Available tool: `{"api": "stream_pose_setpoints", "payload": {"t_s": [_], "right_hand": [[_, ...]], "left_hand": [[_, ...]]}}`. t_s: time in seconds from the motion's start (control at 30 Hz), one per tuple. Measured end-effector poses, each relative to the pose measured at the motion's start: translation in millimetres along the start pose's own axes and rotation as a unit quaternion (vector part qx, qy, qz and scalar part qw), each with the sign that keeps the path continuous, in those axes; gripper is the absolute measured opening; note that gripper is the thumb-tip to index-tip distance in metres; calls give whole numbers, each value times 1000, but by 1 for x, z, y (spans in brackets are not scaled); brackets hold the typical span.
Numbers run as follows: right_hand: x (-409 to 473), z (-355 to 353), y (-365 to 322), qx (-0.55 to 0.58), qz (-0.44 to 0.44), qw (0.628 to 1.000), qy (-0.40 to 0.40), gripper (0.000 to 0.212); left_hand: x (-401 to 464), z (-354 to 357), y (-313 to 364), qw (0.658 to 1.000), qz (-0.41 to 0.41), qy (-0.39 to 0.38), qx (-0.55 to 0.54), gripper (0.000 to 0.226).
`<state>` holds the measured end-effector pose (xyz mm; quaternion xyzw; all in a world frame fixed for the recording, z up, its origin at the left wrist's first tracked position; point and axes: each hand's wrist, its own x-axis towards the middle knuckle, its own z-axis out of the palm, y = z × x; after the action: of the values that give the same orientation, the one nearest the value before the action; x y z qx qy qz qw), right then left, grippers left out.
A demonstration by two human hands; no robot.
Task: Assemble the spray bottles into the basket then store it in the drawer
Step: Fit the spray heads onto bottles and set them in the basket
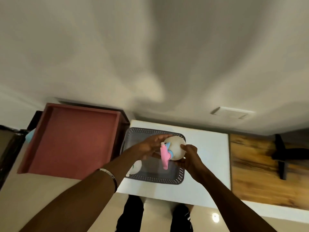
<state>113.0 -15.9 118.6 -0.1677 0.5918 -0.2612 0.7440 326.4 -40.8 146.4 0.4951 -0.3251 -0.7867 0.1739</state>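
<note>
A white round spray bottle with a pink trigger head and a blue collar hangs above the grey perforated basket. My right hand grips the bottle's body from the right. My left hand holds it from the left, near the pink spray head. A second white bottle lies inside the basket at its left side, partly hidden by my left forearm. The open reddish drawer stands to the left of the basket.
The basket rests on a white table. A wooden surface with a black object adjoins it on the right. A light blue item shows left of the drawer. My feet stand on the tiled floor below.
</note>
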Motion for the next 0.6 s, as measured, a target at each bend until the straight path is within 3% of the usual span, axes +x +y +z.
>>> {"api": "stream_pose_setpoints", "payload": {"t_s": [0.2,0.43,0.6], "right_hand": [[33,95,12,-47,6,998,39,28],[73,147,31,-130,16,985,109,36],[102,153,40,-160,30,974,155,37]], "left_hand": [[-16,-73,-13,991,14,134,10,43],[-8,-117,-41,969,-22,245,22,36],[17,-123,-59,950,-46,290,105,34]]}}
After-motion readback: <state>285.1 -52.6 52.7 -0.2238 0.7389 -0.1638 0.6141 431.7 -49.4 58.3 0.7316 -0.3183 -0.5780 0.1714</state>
